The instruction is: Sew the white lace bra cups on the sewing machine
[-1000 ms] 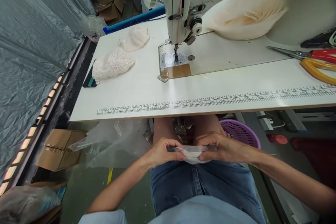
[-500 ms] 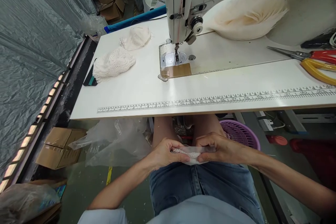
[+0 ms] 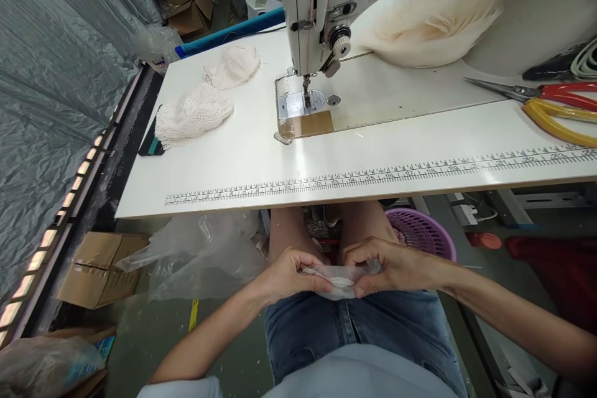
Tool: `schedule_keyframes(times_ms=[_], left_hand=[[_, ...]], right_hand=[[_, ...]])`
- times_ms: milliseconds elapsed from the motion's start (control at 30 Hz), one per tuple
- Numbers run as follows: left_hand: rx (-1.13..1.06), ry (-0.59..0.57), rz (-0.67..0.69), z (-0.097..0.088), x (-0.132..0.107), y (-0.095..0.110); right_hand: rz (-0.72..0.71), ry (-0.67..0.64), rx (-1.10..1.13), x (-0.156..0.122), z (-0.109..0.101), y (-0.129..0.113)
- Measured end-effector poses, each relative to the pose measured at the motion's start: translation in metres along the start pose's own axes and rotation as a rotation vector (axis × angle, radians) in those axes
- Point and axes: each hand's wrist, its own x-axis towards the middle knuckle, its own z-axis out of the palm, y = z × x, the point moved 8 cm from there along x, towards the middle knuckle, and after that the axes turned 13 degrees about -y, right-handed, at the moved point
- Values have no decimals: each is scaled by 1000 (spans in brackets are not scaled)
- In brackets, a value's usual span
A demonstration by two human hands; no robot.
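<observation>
Over my lap (image 3: 321, 329), my left hand (image 3: 285, 275) and right hand (image 3: 390, 267) pinch a small plastic bag of lace (image 3: 339, 282), fingers (image 3: 311, 260) closed on its ends; its long axis runs nine to three, both hands equally near. Farther, at eleven o'clock, lace pieces (image 3: 193, 117) lie on the table (image 3: 382, 149).

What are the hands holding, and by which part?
A small clear bag of white lace trim: the left hand pinches its left end, the right hand its right end.

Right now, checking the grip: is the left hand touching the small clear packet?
Touching. The head view shows the left hand pinching the clear packet at its left end.
</observation>
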Motion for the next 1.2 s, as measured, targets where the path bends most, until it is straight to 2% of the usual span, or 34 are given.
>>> schedule_keyframes(times_ms=[167,333,533,633,867,1000,1200], left_hand=[[91,6,5,-3,-1,1],[113,16,-14,-5,-2,1],[181,-76,-20,8,1,13],[154,-70,-25,10,3,15],[154,-48,-45,3,1,9],[130,-31,-67,-2,-2,6],[115,-22,-86,-1,-3,4]], right_hand=[[-31,24,-59,-1,-1,-2],[-2,49,-93,-5,-4,0],[57,47,-101,1,-3,-4],[55,32,-98,1,-3,-3],[30,-23,-116,-1,-1,6],[-11,-21,-137,-1,-1,5],[-27,-18,-49,-3,-2,0]])
